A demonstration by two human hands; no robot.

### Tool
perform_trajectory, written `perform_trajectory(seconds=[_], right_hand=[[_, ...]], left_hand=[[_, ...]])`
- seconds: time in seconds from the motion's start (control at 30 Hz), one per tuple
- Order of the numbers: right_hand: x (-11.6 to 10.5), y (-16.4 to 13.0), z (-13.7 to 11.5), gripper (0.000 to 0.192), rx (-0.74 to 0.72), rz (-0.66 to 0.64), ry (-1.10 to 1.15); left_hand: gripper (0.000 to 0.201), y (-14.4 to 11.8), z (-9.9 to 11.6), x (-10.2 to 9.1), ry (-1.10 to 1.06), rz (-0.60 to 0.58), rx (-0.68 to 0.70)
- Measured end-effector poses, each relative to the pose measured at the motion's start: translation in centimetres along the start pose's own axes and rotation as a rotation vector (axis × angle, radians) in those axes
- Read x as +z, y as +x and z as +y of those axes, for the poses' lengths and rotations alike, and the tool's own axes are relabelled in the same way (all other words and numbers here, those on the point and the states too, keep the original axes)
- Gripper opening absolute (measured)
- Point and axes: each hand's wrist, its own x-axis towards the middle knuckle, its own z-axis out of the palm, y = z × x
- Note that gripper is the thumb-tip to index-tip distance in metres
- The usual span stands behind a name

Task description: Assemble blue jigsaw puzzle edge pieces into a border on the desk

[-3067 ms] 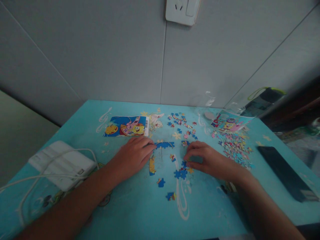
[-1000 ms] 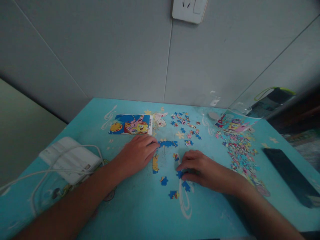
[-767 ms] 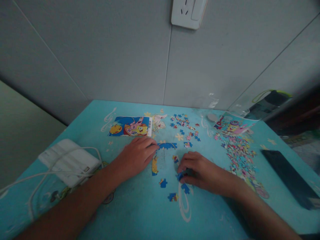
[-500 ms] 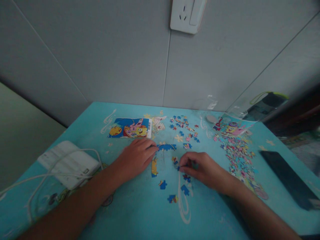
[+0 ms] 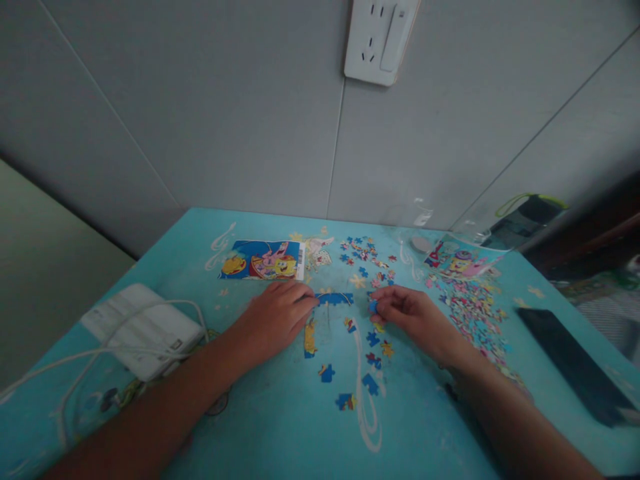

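Note:
A joined strip of blue puzzle pieces (image 5: 335,299) lies at mid-table. My left hand (image 5: 280,313) is closed at its left end, fingertips on the corner. Just below, a yellow and blue puzzle section (image 5: 310,337) runs towards me. My right hand (image 5: 407,315) pinches a blue puzzle piece (image 5: 373,306) between thumb and fingers, right of the strip. Loose pieces lie around it: a multicoloured piece (image 5: 350,325), a yellow piece (image 5: 387,349) and a blue piece (image 5: 371,384). Nearer me are another blue piece (image 5: 327,373) and a blue and yellow piece (image 5: 345,401).
A picture card (image 5: 265,260) lies at the back left. Loose pieces (image 5: 363,248) are scattered behind the strip. Right of my right hand is a big puzzle pile (image 5: 475,310), then a dark flat object (image 5: 570,360). A white box with cables (image 5: 143,327) sits left.
My right hand has moved slightly away from me and now shows a blue piece in its pinch. A yellow piece formerly hidden is visible. My left hand stays by the strip; the view has tilted up.

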Motion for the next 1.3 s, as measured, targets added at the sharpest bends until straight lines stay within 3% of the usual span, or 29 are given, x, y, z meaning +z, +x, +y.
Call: perform_trajectory(seconds=[0.13,0.27,0.6,0.77,0.97,1.3], right_hand=[[-0.2,0.1,0.3,0.046,0.028,0.011,0.007],[-0.2,0.3,0.6,0.036,0.032,0.061,0.035],[0.1,1.2,0.8,0.022,-0.255,0.256,-0.308],[1.2,2.3,1.0,0.028,-0.251,0.318,-0.410],[2.7,3.3,1.0,0.028,-0.216,0.292,-0.453],[3.0,3.2,0.9,0.022,-0.167,0.321,-0.604]], left_hand=[[0.023,0.1,0.1,-0.1,-0.008,-0.008,-0.011],[0.023,0.1,0.2,-0.2,-0.017,0.001,-0.010],[0.023,0.0,0.2,0.0,-0.016,0.046,0.003],[0.024,0.1,0.4,0.0,-0.011,0.031,-0.024],[0.022,0.3,0.7,-0.2,-0.003,0.045,-0.026],[0.020,0.3,1.1,-0.8,0.017,0.031,-0.042]])
